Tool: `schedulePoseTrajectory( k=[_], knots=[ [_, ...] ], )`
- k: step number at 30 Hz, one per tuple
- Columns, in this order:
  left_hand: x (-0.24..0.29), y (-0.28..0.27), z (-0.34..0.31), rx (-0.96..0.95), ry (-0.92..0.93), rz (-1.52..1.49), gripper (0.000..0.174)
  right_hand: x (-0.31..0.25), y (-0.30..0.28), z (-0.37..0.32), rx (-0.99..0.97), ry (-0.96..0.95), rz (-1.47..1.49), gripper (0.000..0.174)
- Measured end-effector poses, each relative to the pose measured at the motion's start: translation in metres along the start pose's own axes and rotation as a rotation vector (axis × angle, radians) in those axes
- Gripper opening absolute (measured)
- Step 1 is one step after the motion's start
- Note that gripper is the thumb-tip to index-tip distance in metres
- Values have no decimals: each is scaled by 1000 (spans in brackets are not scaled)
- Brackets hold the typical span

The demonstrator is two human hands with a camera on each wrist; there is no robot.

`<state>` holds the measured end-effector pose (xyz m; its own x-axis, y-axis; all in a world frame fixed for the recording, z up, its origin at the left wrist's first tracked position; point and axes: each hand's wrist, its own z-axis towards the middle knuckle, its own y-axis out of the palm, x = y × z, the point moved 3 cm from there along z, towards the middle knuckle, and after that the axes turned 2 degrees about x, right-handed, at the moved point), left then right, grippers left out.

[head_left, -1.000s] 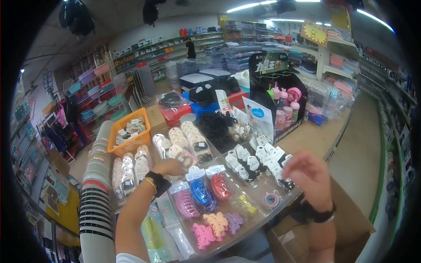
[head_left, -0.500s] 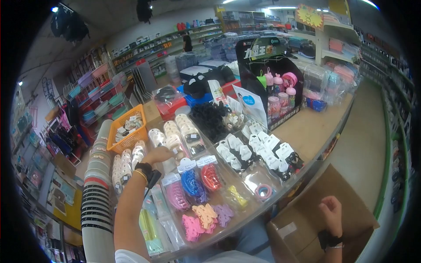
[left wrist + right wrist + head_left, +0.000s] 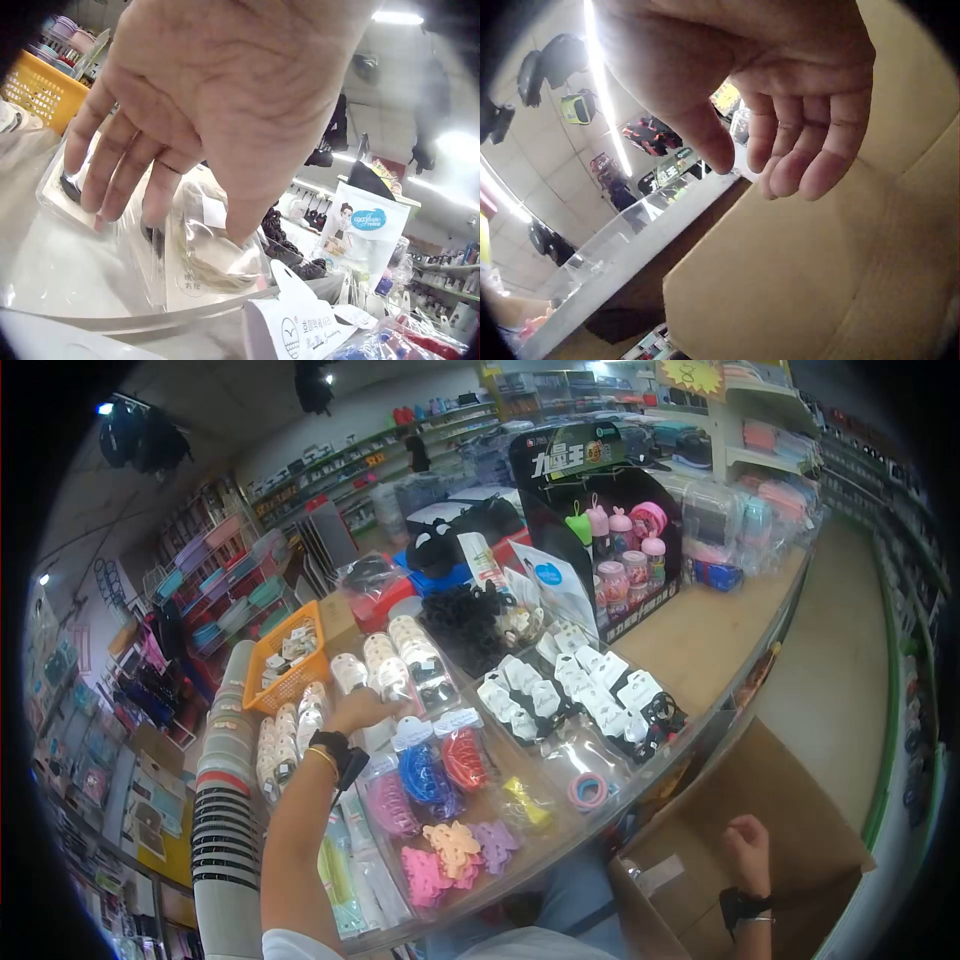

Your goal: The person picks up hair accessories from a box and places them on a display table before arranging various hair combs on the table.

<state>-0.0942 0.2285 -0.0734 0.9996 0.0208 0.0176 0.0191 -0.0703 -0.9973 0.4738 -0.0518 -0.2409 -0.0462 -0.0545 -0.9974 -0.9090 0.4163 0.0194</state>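
Observation:
In a divided clear tray (image 3: pixel 560 840), my left hand (image 3: pixel 360 710) reaches over rows of carded hair ties. The left wrist view shows its fingers (image 3: pixel 116 169) fairly straight, pointing down among the cards, with the thumb by a clear packet of pale hair ties (image 3: pixel 217 247). Bagged claw clips lie closer to me: pink (image 3: pixel 393 803), blue (image 3: pixel 425 772) and red (image 3: pixel 463 760). My right hand (image 3: pixel 750 852) hangs loosely curled and holds nothing, above an open cardboard box (image 3: pixel 720 830) right of the counter.
An orange basket (image 3: pixel 310 675) of small carded items stands at the back left, beside a column of headbands (image 3: pixel 225 820). White-carded black hair ties (image 3: pixel 600 695) fill the right compartments. Behind them stands a black display rack (image 3: pixel 545 495). An aisle runs along the right.
My right hand has come down from above the tray's right edge to over the cardboard box. The left hand stays at the carded hair ties. The head view has shifted a little.

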Motion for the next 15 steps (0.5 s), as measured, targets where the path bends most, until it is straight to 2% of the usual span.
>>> schedulePoseTrajectory(
  k=[7,9,10,11,12,13,14,15],
  knots=[
    [-5,12,7,9,36,-7,66,51,-24,4,11,121,-10,8],
    [-18,-15,-5,69,-11,-74,60,78,-27,16,30,124,-108,10],
    [-24,-21,-2,118,97,85,48,84,-29,17,31,129,-147,12],
    [-36,-22,-1,211,261,-1,45,113,-40,24,-31,140,-136,12],
    [7,-50,-40,311,142,-34,38,123,-42,22,-5,177,-168,11],
    [-38,-38,-18,158,104,-140,31,149,-50,22,59,270,-164,11],
    [-38,-40,-35,240,199,-300,25,163,-57,18,65,356,-304,14],
    [-28,-42,-53,244,236,-323,23,207,-70,19,95,372,-320,19]
  ],
)
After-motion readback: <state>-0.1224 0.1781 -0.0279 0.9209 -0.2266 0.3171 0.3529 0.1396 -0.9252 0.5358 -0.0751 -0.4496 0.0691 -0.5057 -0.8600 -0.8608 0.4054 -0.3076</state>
